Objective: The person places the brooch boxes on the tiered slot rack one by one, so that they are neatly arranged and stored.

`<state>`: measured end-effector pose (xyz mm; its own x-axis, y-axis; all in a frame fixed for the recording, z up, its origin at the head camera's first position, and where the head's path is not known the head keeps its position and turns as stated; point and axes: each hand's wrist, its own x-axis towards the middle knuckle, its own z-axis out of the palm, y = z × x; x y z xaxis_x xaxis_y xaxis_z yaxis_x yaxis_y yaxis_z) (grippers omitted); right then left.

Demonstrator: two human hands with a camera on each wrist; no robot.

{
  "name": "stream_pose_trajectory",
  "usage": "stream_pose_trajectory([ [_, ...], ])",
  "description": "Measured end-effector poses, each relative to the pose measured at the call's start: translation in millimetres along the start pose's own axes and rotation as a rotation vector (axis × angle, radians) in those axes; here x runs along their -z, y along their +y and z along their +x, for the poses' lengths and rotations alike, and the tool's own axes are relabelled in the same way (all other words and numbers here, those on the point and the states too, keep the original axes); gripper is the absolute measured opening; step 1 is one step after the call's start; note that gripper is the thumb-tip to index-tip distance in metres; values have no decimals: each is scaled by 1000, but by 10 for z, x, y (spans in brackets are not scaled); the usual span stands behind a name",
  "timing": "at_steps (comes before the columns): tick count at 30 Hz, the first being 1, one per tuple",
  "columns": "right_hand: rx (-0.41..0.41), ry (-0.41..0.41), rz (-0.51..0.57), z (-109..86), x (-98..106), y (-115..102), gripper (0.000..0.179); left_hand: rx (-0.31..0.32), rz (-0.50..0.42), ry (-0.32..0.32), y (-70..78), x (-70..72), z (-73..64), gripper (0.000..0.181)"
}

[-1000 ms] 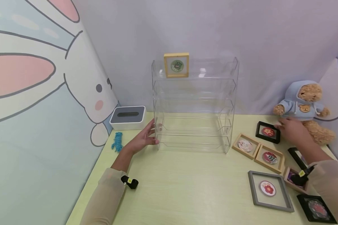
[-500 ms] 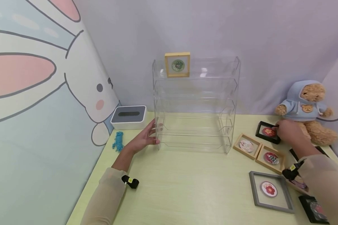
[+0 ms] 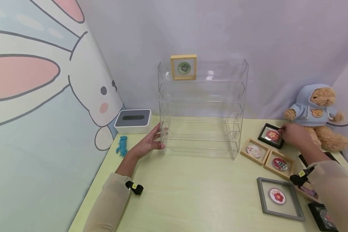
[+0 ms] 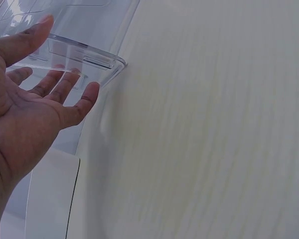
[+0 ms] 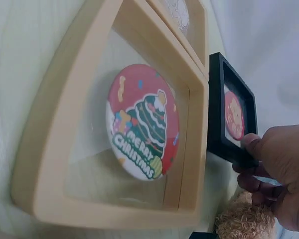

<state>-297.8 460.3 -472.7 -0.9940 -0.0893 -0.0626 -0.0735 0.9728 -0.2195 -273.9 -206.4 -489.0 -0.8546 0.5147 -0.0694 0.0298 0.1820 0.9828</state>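
Note:
My right hand (image 3: 296,137) pinches the edge of a small black display frame (image 3: 271,135) that holds a red flower badge. In the right wrist view the thumb lies on the frame's front edge, fingers under it, and the frame is tilted. At the left side of a clear acrylic tiered rack (image 3: 202,140) is my left hand (image 3: 146,145), fingers spread and touching its side panel. In the left wrist view the left hand (image 4: 35,109) shows its palm, with some fingers seen through the clear plastic. A light wooden frame (image 3: 183,67) with a green badge stands on the rack's top tier.
Two light wooden frames, one with a white badge (image 3: 254,151) and one with a Christmas badge (image 5: 142,122), lie close by. A grey frame (image 3: 263,196) and a black frame (image 3: 322,217) lie nearer. A teddy bear (image 3: 316,109), tissue box (image 3: 133,121) and blue cord (image 3: 122,146) flank the rack.
My right hand has come onto the black frame with the flower badge and shifted it slightly to the left, tilting it. My left hand has stayed at the rack.

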Motion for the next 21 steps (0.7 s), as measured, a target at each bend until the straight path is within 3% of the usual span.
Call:
stream_pose_trajectory([
  [5,61,126,50,-65,20,-34,29,-7,15,-3,0,5,-14,112],
  [13,129,255,19,-145,29,-87,28,0,12,-3,12,1,-25,111],
  [21,124,282,79,-169,28,-134,24,14,18,6,-5,-2,-13,110],
])
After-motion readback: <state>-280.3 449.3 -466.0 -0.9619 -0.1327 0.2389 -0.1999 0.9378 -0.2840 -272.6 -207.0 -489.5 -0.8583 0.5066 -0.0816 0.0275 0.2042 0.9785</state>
